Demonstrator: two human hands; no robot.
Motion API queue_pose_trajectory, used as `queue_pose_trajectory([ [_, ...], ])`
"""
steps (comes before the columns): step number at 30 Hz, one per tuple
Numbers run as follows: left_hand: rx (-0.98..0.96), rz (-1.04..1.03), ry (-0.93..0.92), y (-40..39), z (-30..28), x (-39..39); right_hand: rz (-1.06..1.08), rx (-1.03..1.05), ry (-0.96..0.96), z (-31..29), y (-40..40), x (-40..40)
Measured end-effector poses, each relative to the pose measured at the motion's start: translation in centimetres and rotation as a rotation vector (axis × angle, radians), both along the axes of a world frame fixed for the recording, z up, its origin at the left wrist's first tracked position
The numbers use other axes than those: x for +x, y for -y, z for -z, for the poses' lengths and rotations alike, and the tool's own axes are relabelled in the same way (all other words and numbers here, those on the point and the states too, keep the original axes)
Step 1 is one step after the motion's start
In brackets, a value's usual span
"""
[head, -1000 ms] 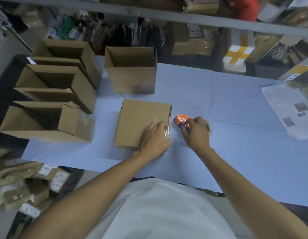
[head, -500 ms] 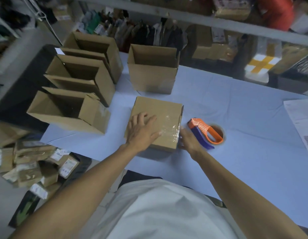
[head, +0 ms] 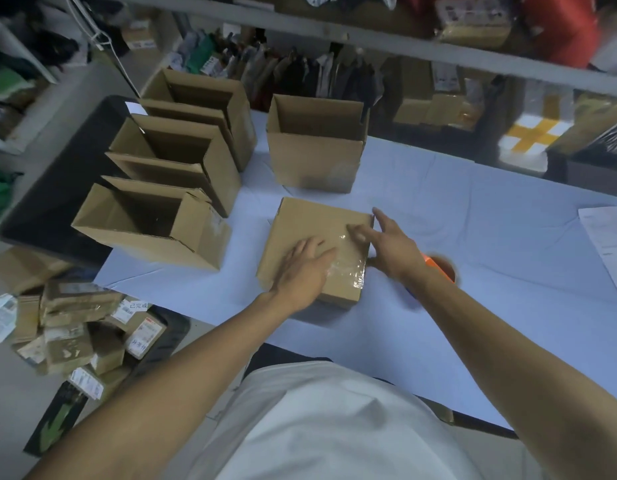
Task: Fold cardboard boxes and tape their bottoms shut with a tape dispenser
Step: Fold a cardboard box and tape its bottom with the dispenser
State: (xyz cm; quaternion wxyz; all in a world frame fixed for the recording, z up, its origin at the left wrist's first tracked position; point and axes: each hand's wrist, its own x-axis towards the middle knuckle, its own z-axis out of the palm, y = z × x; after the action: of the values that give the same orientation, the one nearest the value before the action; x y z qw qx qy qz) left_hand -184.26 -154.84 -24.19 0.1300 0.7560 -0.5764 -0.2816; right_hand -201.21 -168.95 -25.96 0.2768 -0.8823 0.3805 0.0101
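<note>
The taped box point(head: 314, 237) lies bottom-up on the bench point(head: 473, 237), which is covered with a pale blue sheet. This box serves as the landmark for all positions below.

Hands:
- The left hand point(head: 305, 268) rests flat on the upturned face of the taped box, at its near right portion. The fingers are extended and relaxed; nothing is gripped.
- The right hand point(head: 390, 247) lies across the right edge of the taped box, fingers extended onto the top face, thumb pointing away from the person. It is released and grips nothing.

Tape: a strip of clear tape point(head: 348, 258) runs along the right side of the upturned face and wraps over the near right corner. Both hands touch the box at or beside this strip.

Tape dispenser point(head: 442, 268): it sits on the bench just right of the taped box, largely hidden behind the right wrist. Only an orange part and a brown roll are visible. Neither hand touches it.

Other items:
- One open box point(head: 314, 147) stands upright just beyond the taped box.
- Three open boxes point(head: 182, 168) lie in a row to the left of the taped box, at the bench's left end.
- Small labelled parcels point(head: 75, 327) are piled on the floor, left of and nearer than the taped box.
- A printed sheet point(head: 608, 244) lies well to the right, at the frame edge.
</note>
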Motion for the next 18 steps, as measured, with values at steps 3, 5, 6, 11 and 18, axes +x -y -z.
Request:
queue_pose_trajectory([
  [3,-0.034,0.158,0.141,-0.6,0.7,-1.6,-0.090,-0.081,-0.061,-0.7,0.7,-0.4],
  [5,-0.072,0.172,0.176,-1.9,1.0,-2.7,-0.109,-0.010,-0.030,-0.6,0.6,-0.5],
  [6,-0.147,0.175,0.181,-2.5,1.3,-3.1,-0.086,0.039,-0.023,-0.6,0.4,-0.5],
  [11,-0.423,0.252,0.071,-3.6,1.5,-1.0,-0.002,0.180,0.054,-1.5,-1.0,-2.2],
  [18,-0.510,0.027,-0.176,-1.7,-4.8,3.5,0.323,0.143,0.217,-7.2,-3.8,-1.3],
])
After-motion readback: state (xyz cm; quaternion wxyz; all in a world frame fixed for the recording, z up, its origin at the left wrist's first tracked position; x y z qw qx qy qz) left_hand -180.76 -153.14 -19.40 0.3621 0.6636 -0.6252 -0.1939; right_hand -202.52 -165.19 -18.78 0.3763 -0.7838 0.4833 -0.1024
